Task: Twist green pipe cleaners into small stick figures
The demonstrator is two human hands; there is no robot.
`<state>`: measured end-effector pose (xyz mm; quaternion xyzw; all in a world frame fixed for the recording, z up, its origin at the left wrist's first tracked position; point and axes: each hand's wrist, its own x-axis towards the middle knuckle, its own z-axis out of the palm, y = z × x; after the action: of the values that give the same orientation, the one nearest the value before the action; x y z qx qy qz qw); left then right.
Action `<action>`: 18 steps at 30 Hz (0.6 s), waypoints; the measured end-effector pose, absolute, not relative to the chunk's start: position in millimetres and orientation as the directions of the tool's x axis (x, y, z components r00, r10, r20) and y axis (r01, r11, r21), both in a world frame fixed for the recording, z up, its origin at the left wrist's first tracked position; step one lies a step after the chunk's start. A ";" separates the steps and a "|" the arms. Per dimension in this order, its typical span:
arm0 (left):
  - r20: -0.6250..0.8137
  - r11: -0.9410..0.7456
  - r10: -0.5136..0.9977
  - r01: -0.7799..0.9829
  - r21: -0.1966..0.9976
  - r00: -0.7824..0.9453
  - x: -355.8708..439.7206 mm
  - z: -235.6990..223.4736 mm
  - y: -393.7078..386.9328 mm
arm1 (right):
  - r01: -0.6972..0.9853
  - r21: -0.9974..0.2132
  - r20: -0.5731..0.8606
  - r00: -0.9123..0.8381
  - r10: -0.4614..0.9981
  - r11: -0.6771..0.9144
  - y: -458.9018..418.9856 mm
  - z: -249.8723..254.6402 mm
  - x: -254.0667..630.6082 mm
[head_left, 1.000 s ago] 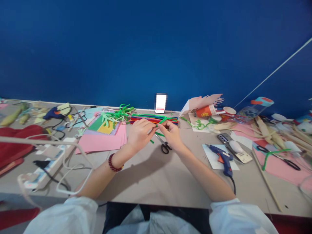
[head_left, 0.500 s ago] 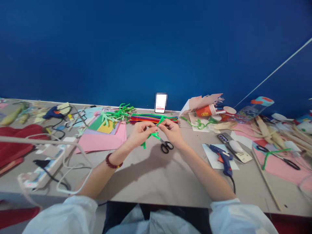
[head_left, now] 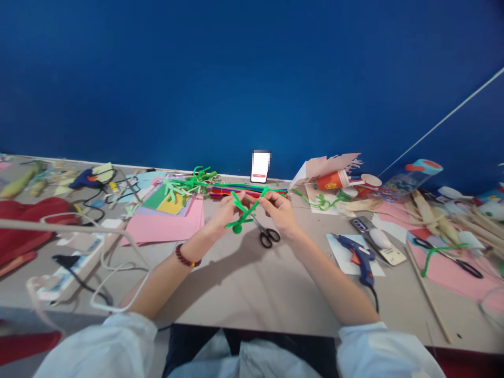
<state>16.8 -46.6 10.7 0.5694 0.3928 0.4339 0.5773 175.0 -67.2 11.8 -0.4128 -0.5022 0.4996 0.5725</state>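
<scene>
A branching piece of green pipe cleaner (head_left: 244, 214) is held up between my two hands over the middle of the table. My right hand (head_left: 279, 211) pinches its upper right end between thumb and fingertips. The fingers of my left hand (head_left: 227, 211) are curled around its left side, partly hidden behind the green strands. Just below lie black-handled scissors (head_left: 270, 237), their blades pointing up toward the hands. Behind the hands is a bundle of coloured pipe cleaners (head_left: 220, 192), and left of it a heap of bent green pipe cleaners (head_left: 192, 182).
A lit phone (head_left: 260, 167) stands against the blue wall. To the right lie a blue glue gun (head_left: 360, 257), a thin wooden stick (head_left: 429, 294) and a grey phone (head_left: 366, 228). Pink paper (head_left: 165, 228) and a white power strip (head_left: 84, 262) with cables are at left.
The green pipe cleaner has been turned, so its crossing strands now show in front of my left fingers. My left hand has shifted slightly left, its fingers more hidden.
</scene>
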 end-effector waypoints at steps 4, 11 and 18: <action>0.574 -0.565 0.818 0.244 0.788 0.038 9.5 9.9 -51.8 | -0.125 -0.981 0.132 0.108 0.985 0.145 -63.9 9.5 176.2; 0.814 -0.695 0.467 0.713 0.096 0.346 14.9 -6.4 -61.9 | -0.150 -0.983 0.080 0.146 0.986 0.102 -67.0 6.3 172.7; 0.795 -0.690 0.470 0.721 0.060 0.383 17.3 -3.5 -61.2 | -0.178 -0.981 0.059 0.086 0.995 0.073 -71.5 11.3 169.2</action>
<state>17.3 -61.2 -3.5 0.8180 0.3640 0.4193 -0.1500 169.2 -71.5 11.3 -0.4554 -0.4484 0.5060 0.5792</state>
